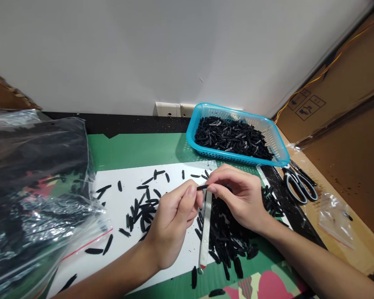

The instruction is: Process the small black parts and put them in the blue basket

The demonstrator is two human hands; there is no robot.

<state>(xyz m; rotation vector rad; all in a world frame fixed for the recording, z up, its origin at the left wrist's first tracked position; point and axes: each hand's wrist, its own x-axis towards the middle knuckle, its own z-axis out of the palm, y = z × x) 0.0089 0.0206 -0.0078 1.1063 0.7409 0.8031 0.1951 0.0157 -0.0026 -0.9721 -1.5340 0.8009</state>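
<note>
My left hand (172,220) and my right hand (239,195) meet above a white sheet (118,245) and pinch the same small black strip (202,187) between thumbs and forefingers. A long silvery backing strip (205,226) hangs down from the pinched spot to the table. Several loose black strips (143,207) lie scattered on the sheet left of my hands. A denser heap of black strips (227,236) lies under my right hand.
A blue plastic basket (283,155) full of black strips stands at the back right. Scissors (299,185) lie right of it. A large clear bag (34,191) of black strips fills the left. A small zip bag (336,216) and cardboard (345,124) sit at right.
</note>
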